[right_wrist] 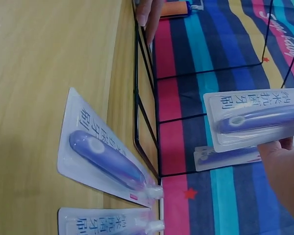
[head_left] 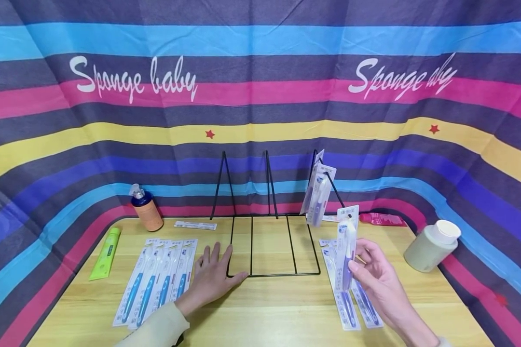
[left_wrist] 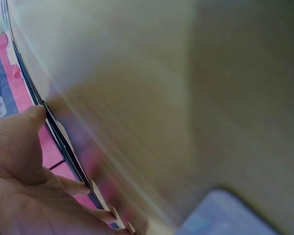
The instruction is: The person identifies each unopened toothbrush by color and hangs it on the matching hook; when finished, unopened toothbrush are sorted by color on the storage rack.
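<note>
My right hand point(head_left: 379, 277) pinches a packaged purple toothbrush point(head_left: 346, 250) by its edge, thumb on the front. The top of the card overlaps the tip of the black wire rack's point(head_left: 275, 275) right prong in the head view. Farther back on that prong hang more packaged purple toothbrushes point(head_left: 320, 200). Below the held pack, two purple toothbrush packs point(head_left: 349, 313) lie on the table; the right wrist view shows their handles point(right_wrist: 108, 159) close up. My left hand point(head_left: 217, 272) lies with spread fingers at the rack's left front corner, thumb along the front wire.
Several blue toothbrush packs point(head_left: 154, 284) lie left of my left hand. Around the back stand or lie a green tube point(head_left: 105, 255), a pump bottle point(head_left: 146, 209), a pink tube point(head_left: 383, 220) and a pale jar point(head_left: 431, 246). A striped cloth point(head_left: 260, 106) walls the table in.
</note>
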`<state>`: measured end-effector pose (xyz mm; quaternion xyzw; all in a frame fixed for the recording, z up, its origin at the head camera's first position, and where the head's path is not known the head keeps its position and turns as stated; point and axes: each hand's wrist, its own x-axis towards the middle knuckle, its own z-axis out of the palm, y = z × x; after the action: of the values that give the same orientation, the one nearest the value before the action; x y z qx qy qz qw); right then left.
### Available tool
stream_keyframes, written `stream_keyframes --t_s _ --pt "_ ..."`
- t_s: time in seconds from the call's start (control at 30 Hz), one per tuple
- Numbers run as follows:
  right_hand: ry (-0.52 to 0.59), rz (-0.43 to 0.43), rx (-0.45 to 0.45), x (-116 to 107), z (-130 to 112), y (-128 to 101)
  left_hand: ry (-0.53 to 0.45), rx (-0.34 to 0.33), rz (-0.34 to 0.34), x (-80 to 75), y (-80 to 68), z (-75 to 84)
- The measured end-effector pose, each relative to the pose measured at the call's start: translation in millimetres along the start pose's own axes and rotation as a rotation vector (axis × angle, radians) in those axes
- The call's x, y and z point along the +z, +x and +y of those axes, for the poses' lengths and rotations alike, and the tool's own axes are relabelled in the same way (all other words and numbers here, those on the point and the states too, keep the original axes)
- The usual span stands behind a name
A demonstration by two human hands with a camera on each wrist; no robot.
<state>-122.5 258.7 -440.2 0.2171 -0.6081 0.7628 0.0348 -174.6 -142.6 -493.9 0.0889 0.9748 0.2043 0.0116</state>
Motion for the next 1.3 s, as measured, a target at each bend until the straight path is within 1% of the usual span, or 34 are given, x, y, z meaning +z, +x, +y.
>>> stream_keyframes --t_s 0.17,0.3,0.4,0.43,0.57,0.67,0.87,0.93,1.1,1.3 --pt "-0.033 0.015 0.023 0.6 3.8 8.8 -0.008 0.001 0.005 0.3 -0.7 -1.9" --pt "-0.039 0.036 0.029 0.9 9.6 21.8 -0.02 0.017 0.041 14.2 2.8 -12.5" --pt "-0.036 0.05 0.003 1.5 14.8 33.5 -0.021 0.038 0.072 24.4 5.7 -19.7" --pt "-0.032 0.057 -0.007 1.9 16.6 37.7 -0.018 0.04 0.074 24.9 6.0 -20.2" --pt "-0.033 0.081 -0.037 2.8 24.4 56.0 -0.021 0.037 0.062 20.4 4.0 -16.7" --pt "-0.032 0.097 -0.049 2.2 30.1 68.5 -0.036 0.033 0.048 12.6 1.2 -10.6" --pt "-0.027 0.155 -0.065 1.5 36.3 84.5 -0.03 0.022 0.011 2.2 -1.3 -1.8" --pt "-0.02 0.167 -0.071 1.5 37.1 89.0 -0.027 0.018 0.005 0.9 -1.9 -0.5" --pt "-0.005 0.164 -0.076 1.6 38.5 99.4 -0.023 0.007 0.007 0.6 -1.8 0.0" --pt "0.007 0.193 -0.063 -0.1 40.7 103.9 -0.024 0.01 0.006 1.7 -0.9 -0.7"
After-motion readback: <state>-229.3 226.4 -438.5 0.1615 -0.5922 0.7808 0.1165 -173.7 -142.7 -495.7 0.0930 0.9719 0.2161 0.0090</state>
